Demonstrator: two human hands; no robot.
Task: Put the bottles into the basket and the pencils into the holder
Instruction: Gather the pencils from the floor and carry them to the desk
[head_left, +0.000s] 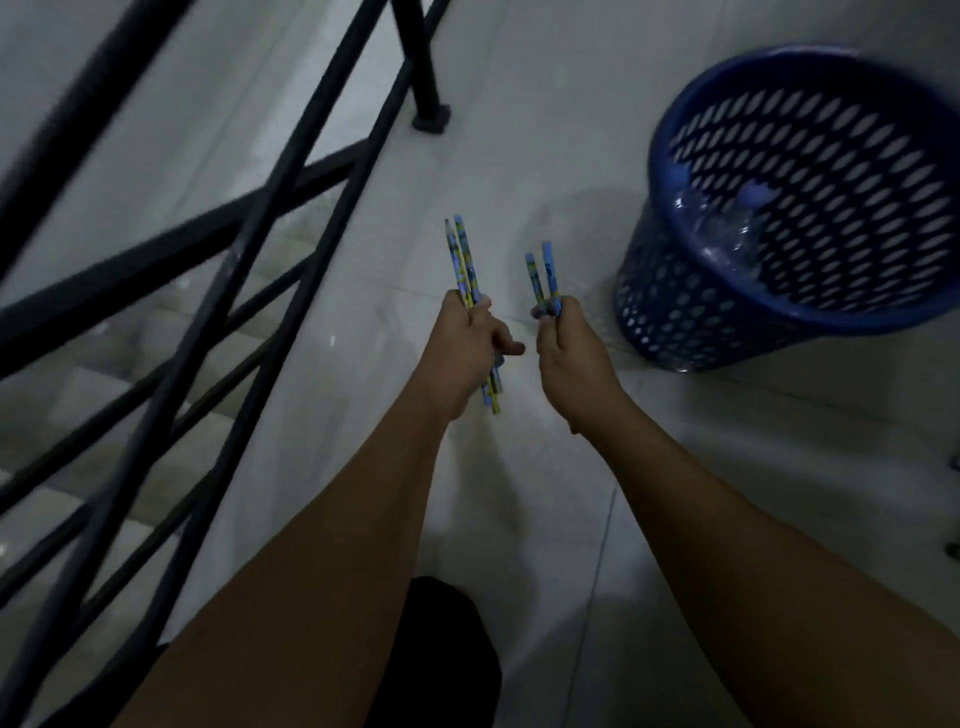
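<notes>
My left hand: fingers clamped on blue-and-yellow patterned pencils | My right hand: fingers clamped on two blue pencils | Clear plastic bottles lie inside blue perforated plastic basket, on pale tiled floor, right of my hands | Black metal railing to my left.

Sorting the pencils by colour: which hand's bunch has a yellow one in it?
The left hand holds the pencils with a yellow one among the blue; the right hand's pencils show only blue.
</notes>
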